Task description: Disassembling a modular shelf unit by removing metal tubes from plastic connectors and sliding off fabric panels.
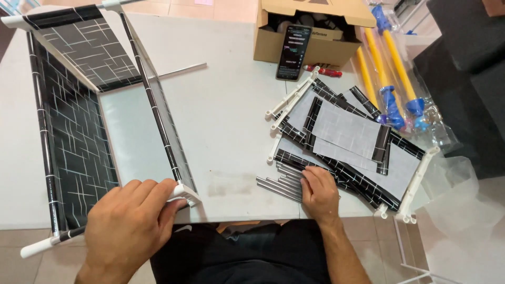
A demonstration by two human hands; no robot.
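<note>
My left hand [129, 223] grips the white plastic corner connector [185, 193] at the near end of a partly built frame of black patterned panels [79, 142] with dark rods. My right hand [318, 192] rests fingers-down on a bundle of grey metal rods [279, 186] lying at the table's front edge. Just beyond that hand lies a stack of flat black-edged panels [350, 139] with white end pieces.
A cardboard box [310, 31] stands at the back with a phone [293, 52] leaning on it. Yellow and blue tubes in plastic wrap [392, 79] lie at the right. A loose thin rod [181, 70] rests mid-table. The white table [226, 115] edge runs just before me.
</note>
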